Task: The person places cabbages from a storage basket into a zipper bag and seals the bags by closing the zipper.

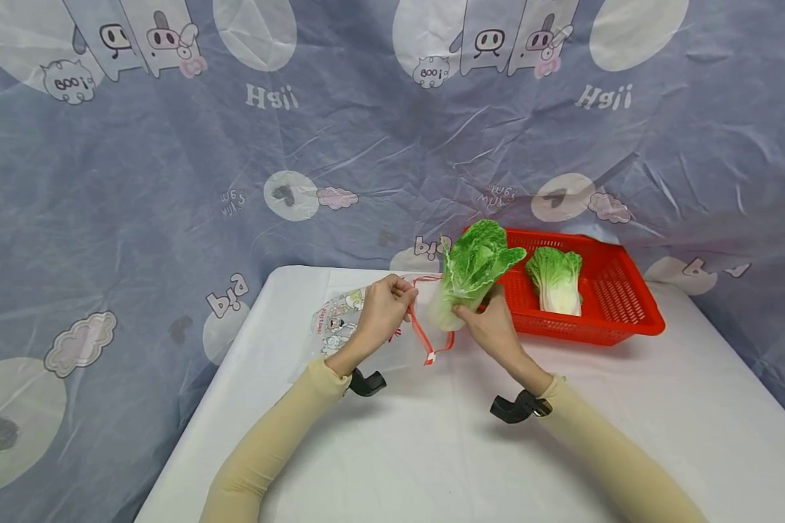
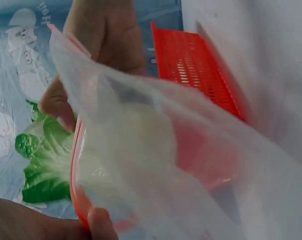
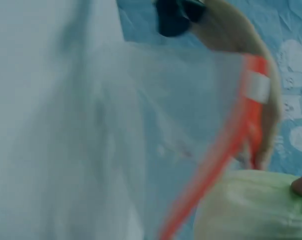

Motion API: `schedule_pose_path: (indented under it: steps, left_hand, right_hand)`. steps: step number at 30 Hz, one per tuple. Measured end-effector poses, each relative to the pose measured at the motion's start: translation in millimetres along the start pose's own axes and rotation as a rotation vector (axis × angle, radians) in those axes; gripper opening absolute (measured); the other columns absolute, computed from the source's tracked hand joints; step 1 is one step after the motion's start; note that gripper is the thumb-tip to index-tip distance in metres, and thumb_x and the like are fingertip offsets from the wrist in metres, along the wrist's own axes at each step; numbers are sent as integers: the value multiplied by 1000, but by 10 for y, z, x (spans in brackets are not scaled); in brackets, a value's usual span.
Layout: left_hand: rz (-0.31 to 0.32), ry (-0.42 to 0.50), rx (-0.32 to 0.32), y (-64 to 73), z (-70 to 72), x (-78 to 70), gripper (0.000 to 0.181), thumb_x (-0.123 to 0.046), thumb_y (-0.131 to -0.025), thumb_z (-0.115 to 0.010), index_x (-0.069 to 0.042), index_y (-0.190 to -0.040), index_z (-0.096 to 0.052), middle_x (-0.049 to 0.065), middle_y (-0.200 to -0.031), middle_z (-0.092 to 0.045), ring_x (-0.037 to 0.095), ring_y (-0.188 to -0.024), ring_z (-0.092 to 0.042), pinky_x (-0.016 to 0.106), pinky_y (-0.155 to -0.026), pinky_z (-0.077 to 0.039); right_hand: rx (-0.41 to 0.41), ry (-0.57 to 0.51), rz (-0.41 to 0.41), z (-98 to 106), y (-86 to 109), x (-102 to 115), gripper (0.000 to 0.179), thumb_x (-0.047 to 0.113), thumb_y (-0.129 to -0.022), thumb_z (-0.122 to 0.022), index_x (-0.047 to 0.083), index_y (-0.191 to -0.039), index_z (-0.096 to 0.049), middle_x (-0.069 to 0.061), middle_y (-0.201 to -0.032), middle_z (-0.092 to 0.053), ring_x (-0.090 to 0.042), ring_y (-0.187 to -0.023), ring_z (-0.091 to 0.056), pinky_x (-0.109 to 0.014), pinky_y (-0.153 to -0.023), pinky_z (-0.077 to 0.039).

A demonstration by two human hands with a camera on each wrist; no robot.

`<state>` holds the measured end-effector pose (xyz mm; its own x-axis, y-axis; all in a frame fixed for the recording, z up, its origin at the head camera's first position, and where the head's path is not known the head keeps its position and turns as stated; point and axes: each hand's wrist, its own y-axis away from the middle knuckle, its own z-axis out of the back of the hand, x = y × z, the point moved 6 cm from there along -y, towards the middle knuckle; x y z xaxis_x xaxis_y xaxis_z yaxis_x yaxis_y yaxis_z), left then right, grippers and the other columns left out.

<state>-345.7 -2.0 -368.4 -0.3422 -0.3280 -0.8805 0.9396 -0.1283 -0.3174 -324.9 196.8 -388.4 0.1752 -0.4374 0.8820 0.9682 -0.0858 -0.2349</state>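
The person's right grip (image 1: 495,321) holds a Chinese cabbage (image 1: 472,270) around its pale lower part, base toward the bag's mouth, leaves up. The left grip (image 1: 384,305) pinches the red edge of a clear printed bag (image 1: 338,323). Rightward on the white counter (image 1: 405,443), a red basket (image 1: 565,329) holds a second cabbage (image 1: 558,282).

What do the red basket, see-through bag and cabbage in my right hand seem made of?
Red basket: probably molded plastic with a slight sheen, judging by its even color and regular openings.
Bag: thin, smooth-looking plastic film, since things show hazily through it.
Cabbage: crinkled green leaves and pale base suggest real vegetable, though an imitation is possible.
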Motion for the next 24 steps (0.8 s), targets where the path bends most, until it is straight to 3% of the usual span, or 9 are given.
schedule_pose_path:
  steps: [2,6,9,12,16,19,24]
  left_hand:
    - [-1,6,-12,-1,-13,9,10,-11,-92,-65,-2,-88,-64,10,-70,-65,20,-49,-62,27,-42,-48]
    - [-2,34,-10,-1,-55,26,9,-9,-92,-63,0,-90,-63,12,-77,-66,11,-52,-60,27,-48,-52]
    - [-4,34,-3,14,-82,29,9,-8,-92,-63,1,-91,-63,13,-81,-67,9,-56,-58,26,-49,-52]
    - [-2,13,1,34,-103,24,8,-9,-92,-64,-1,-91,-64,12,-82,-68,9,-59,-58,23,-49,-50]
    - [-7,8,2,46,-125,14,9,-11,-92,-65,-2,-91,-64,10,-82,-67,10,-64,-59,21,-55,-51]
    - [-13,18,-2,46,-133,14,9,-11,-92,-65,-3,-90,-64,9,-80,-67,10,-64,-59,21,-56,-51]
    - [-37,31,-2,71,-125,-14,9,-12,-91,-65,-3,-88,-64,10,-77,-67,11,-62,-60,21,-54,-50]
  right_hand:
    - [78,-25,2,-129,82,-68,69,14,-86,-68,-4,-138,-28,-22,-132,-45,-32,-116,-51,-38,-93,-46]
    - [198,-87,-16,-306,190,-206,70,11,-88,-67,-4,-141,-24,-23,-138,-41,-36,-125,-48,-43,-103,-43]
    - [226,-127,-4,-329,225,-245,65,14,-93,-61,-3,-142,-23,-24,-139,-41,-37,-125,-48,-46,-103,-43]
    - [217,-139,4,-292,223,-264,60,21,-96,-57,-1,-143,-27,-23,-138,-46,-32,-122,-51,-40,-98,-47]
    - [245,-170,-56,-255,199,-332,49,22,-96,-57,-2,-136,-41,-21,-130,-54,-21,-109,-61,-33,-91,-54]
    - [313,-208,-80,-262,198,-370,43,16,-95,-56,-5,-130,-45,-23,-124,-56,-14,-100,-65,-36,-87,-56]
    - [452,-128,43,-309,256,-354,43,11,-93,-58,-2,-132,-46,-17,-120,-59,-9,-101,-59,-34,-90,-54]
